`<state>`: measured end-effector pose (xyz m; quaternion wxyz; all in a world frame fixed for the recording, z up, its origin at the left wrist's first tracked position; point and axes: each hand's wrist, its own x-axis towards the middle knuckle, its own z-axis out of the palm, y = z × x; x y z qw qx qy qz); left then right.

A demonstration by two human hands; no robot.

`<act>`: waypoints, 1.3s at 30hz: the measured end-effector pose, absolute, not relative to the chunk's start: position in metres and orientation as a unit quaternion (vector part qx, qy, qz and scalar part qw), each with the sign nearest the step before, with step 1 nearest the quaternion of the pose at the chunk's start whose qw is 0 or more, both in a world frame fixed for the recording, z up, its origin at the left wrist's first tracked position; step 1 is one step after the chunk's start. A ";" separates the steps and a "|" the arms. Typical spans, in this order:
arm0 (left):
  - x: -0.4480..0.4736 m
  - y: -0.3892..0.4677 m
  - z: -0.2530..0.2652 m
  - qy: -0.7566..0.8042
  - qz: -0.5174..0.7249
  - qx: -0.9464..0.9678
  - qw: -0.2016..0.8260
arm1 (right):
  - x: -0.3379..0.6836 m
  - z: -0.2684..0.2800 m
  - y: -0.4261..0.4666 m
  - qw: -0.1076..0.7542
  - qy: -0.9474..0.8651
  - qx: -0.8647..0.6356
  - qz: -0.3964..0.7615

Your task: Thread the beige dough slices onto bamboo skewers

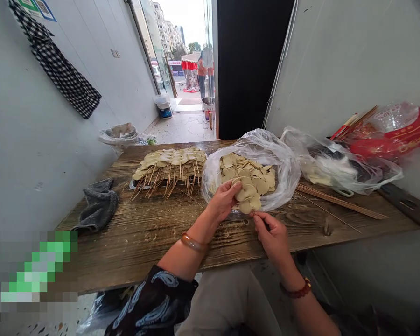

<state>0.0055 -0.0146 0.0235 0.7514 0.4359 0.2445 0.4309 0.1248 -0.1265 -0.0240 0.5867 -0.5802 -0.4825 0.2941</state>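
Several thin, pale yellow slices, which look like potato, overlap on one skewer. My left hand [227, 199] pinches the upper potato slices [248, 192] between thumb and fingers. Below them, my right hand [271, 231] is closed on the lower end of the skewer [254, 213], most of which the slices hide. Just behind both hands, an open clear plastic bag [289, 175] holds a heap of loose slices [262, 179]. Left of the bag, finished-looking skewers of slices [171, 163] lie stacked on a metal tray [132, 185], their sticks pointing towards me.
Bare skewers [343, 201] lie right of the bag on the wooden table [154, 242]. Beyond them are a second plastic bag [339, 165], red packaging [395, 140] and a dark board or blade [406, 205]. A grey cloth [98, 204] rests at the left edge.
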 end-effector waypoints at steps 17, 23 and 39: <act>0.002 0.013 -0.001 0.492 0.260 0.823 0.110 | 0.121 -0.025 -0.130 0.700 -0.337 -0.553 0.302; 0.015 0.008 0.000 0.547 0.217 0.808 0.033 | 0.123 -0.025 -0.131 0.681 -0.356 -0.558 0.314; 0.014 0.020 -0.013 0.509 0.370 0.737 0.247 | 0.123 -0.023 -0.131 0.672 -0.379 -0.551 0.319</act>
